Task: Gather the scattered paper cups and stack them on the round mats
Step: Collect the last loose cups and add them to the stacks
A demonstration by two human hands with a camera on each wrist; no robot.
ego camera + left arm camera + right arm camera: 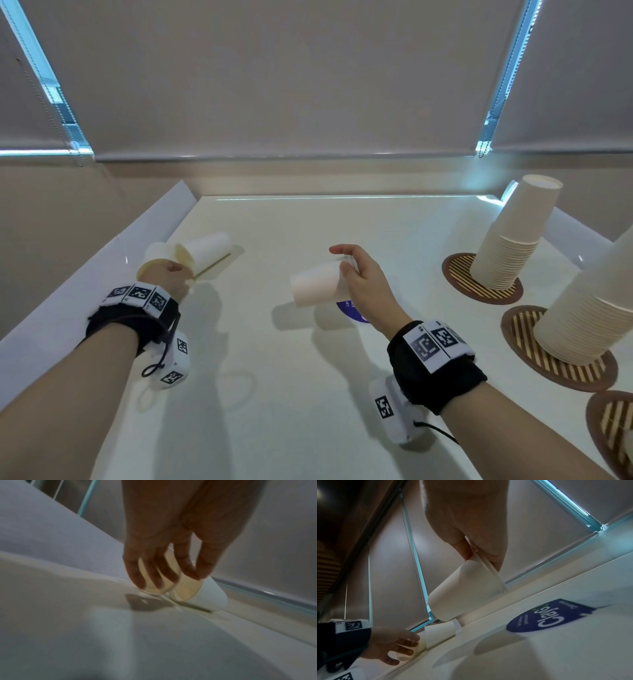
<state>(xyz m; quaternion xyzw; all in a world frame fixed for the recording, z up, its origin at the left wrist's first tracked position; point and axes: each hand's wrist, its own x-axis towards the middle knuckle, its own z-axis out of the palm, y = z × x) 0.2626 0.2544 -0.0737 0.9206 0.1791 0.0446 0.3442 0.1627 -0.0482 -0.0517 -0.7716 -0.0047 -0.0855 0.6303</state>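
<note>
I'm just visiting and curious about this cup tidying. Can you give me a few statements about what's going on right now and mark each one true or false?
1. The right hand holds a paper cup above the table by its rim. True.
2. The held cup stands upright on a mat. False: it is tilted in the air, clear of the table.
3. Two cups lie on their sides at the left hand. True.
4. All three round mats carry stacks. False: the nearest mat shows no stack in the head view; the far mat and middle mat carry tall upside-down stacks.
5. A blue sticker lies on the table. True.
</note>
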